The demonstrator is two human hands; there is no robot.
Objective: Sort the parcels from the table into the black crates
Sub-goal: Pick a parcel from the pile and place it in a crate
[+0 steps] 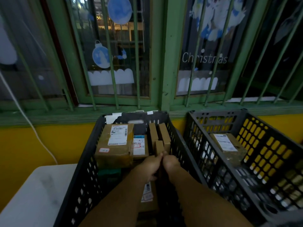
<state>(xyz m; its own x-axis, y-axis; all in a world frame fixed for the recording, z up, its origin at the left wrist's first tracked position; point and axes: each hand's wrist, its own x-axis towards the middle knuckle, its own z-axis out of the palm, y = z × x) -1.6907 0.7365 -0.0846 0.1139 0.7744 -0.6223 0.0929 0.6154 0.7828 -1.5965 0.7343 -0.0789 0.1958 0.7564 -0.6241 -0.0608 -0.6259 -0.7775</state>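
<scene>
Both hands reach down into the left black crate (91,169), side by side and touching each other. The left hand (151,166) and the right hand (170,164) together pinch a small slim cardboard parcel (159,149) that stands on edge at the crate's right side, their fingers curled against its near end. Just behind it, two more slim brown parcels (161,135) stand upright against the same wall. At the far left of this crate lies a large taped box (114,145) with a white shipping label on top, and beside it, lower down, a flatter parcel with a white label (139,146). Another labelled parcel (147,192) shows between the forearms, mostly hidden. The right black crate (268,161) stands just beside the first, tilted in the wide view, and holds a brown box with a white label (227,145) above other packages seen only through the lattice. A white tabletop (32,194) lies at lower left, beside the left crate. Behind, a yellow wall (49,145) runs under a green barred window (165,63) with blue and white Christmas decals.
</scene>
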